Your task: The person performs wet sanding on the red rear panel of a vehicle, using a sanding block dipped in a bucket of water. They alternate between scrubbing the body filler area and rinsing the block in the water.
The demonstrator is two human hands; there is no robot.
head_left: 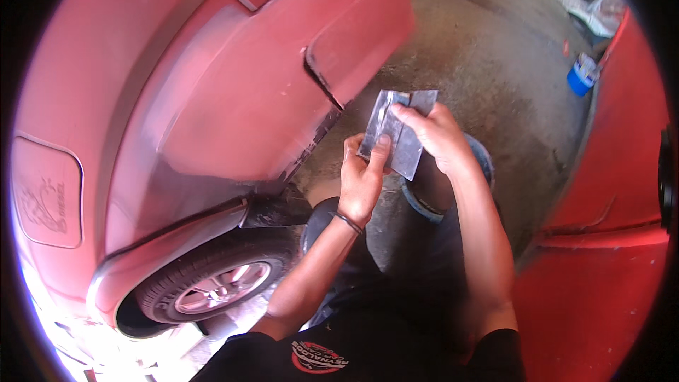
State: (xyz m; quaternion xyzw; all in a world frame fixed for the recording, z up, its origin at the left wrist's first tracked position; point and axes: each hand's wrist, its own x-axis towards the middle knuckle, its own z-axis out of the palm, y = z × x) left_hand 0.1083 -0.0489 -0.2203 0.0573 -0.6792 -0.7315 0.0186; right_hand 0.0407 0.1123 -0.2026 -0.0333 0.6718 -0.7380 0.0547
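In front of me, both hands hold thin grey metal filler spreaders. My left hand (pixel 364 177) pinches the left spreader (pixel 377 120), its thumb flat on the metal face and a dark band round the wrist. My right hand (pixel 445 138) grips the right spreader (pixel 416 134), with the thumb reaching across toward the left one. The two plates overlap along their edges. A pale smear shows on the left plate, near my right thumb. Most fingers are hidden behind the metal.
A red car body (pixel 233 99) with dull, sanded-looking patches fills the left, above a rear wheel (pixel 223 290). Below my right hand stands a round bucket (pixel 483 155). Another red vehicle panel (pixel 594 297) borders the right. A blue-and-white tub (pixel 582 78) sits on the concrete floor (pixel 495 49).
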